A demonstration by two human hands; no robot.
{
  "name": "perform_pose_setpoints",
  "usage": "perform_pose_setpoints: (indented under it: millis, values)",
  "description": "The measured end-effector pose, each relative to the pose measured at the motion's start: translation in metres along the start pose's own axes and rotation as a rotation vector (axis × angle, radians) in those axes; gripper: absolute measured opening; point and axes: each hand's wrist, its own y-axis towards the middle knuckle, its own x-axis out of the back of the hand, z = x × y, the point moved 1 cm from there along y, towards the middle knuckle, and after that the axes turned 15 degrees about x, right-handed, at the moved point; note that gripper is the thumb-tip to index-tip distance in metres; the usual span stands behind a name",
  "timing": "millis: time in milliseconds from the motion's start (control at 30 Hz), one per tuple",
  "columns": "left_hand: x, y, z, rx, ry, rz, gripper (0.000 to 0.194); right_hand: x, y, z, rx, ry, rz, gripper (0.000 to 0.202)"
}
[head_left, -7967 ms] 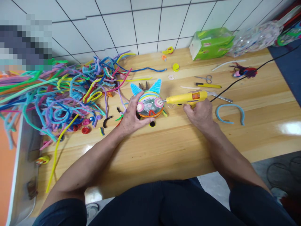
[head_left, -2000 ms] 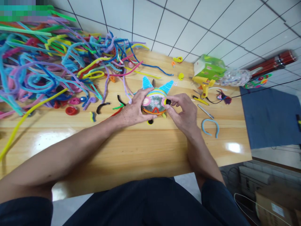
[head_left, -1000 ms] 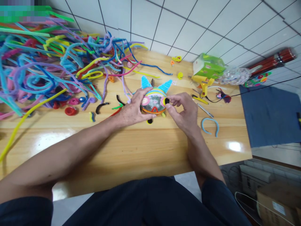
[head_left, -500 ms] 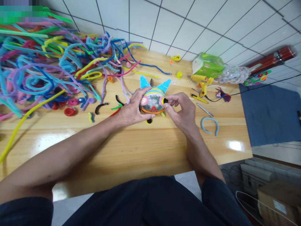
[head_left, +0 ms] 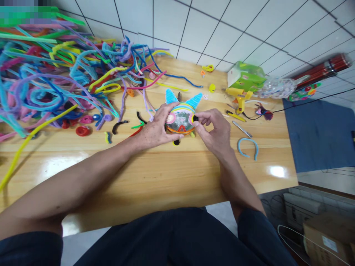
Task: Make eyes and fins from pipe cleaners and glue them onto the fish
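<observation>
A round, clear-fronted craft figure [head_left: 181, 120] has blue pointed ears, a striped band on top, pink discs for eyes and a red piece low on its front. My left hand [head_left: 158, 127] wraps its left side, thumb along the bottom edge. At its right eye, my right hand [head_left: 215, 129] pinches a small black-and-yellow disc [head_left: 195, 118] against the pink one. Another black-and-yellow disc [head_left: 176, 142] lies on the table just below the figure. Black, green and red pipe cleaner bits [head_left: 138, 125] rest beside my left hand.
A big heap of coloured pipe cleaners [head_left: 55, 81] covers the table's left. At the right are a yellow glue gun [head_left: 239, 95] with a black cord, a green box [head_left: 246, 75], a yellow cutter [head_left: 235, 116], a silver pen-like tool [head_left: 242, 129] and a bent blue pipe cleaner [head_left: 247, 140].
Both hands keep the same hold on the figure and the disc. The view has shifted very slightly; nothing else has visibly moved.
</observation>
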Motion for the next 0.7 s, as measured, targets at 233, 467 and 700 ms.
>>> perform_pose_setpoints:
  millis: [233,467,700]
  values:
    - [0.0,-0.0002,0.0002,0.003,-0.007,0.0,0.108,-0.0015,-0.001,-0.0004,0.033,-0.016,-0.028,0.012]
    - [-0.0002,-0.0001,-0.0004,0.012,-0.025,0.009,0.109,-0.0018,-0.001,-0.0003,0.017,-0.006,-0.016,0.011]
    - [0.0022,-0.0003,-0.0044,0.036,-0.012,0.01,0.11,0.0065,-0.0015,-0.0024,-0.061,0.057,-0.1,0.021]
